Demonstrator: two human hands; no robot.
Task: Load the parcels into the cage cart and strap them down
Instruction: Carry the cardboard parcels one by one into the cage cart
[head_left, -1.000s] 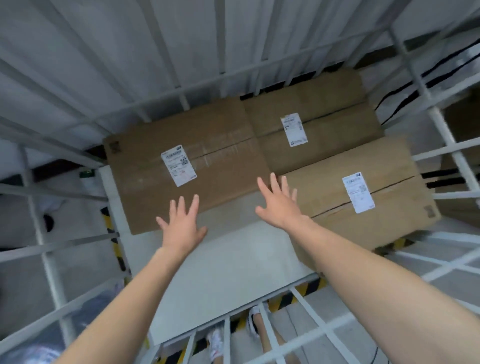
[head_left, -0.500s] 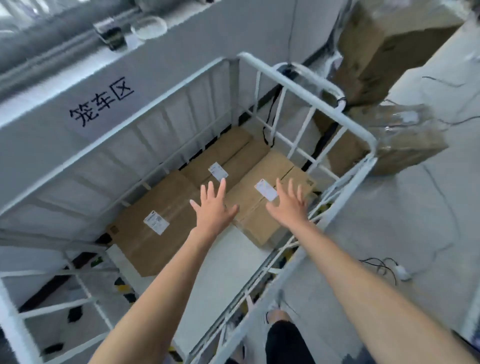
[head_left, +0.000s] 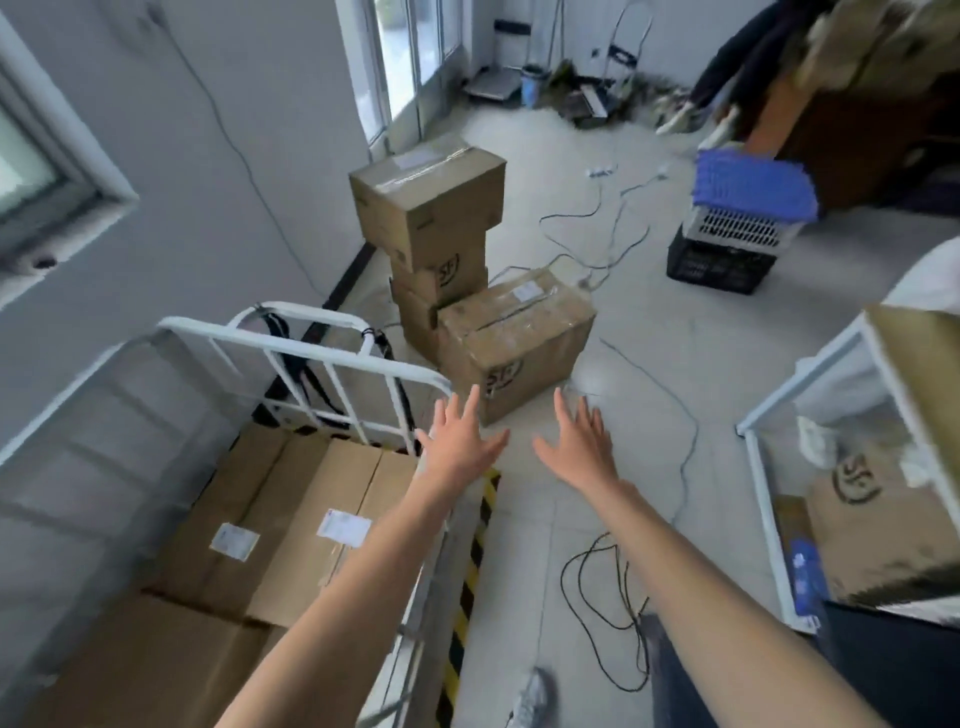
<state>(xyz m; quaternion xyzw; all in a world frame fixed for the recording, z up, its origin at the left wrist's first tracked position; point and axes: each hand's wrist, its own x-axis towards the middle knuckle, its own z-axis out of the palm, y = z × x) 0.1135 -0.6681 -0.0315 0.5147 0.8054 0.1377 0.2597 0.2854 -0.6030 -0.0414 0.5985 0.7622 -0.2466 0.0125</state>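
The white cage cart (head_left: 332, 364) stands at the lower left against the wall, with flat cardboard parcels (head_left: 291, 525) lying side by side on its floor. Black straps (head_left: 306, 364) hang on its far end. Beyond the cart a stack of cardboard parcels (head_left: 431, 218) rises from the floor, and a single taped parcel (head_left: 511, 338) sits in front of it. My left hand (head_left: 460, 441) and my right hand (head_left: 576, 447) are both open and empty, stretched out just short of that single parcel.
Black cables (head_left: 608, 597) trail over the floor by my feet, more wires (head_left: 613, 228) farther off. A second white cage (head_left: 810, 457) with boxes stands at the right. Crates under a blue cover (head_left: 748, 218) sit at the back right. A person's legs (head_left: 711, 88) show in the far corner.
My view has swung up and right from the cart's inside to the room. Both open hands have come out of the cart and now reach toward the parcel on the floor.
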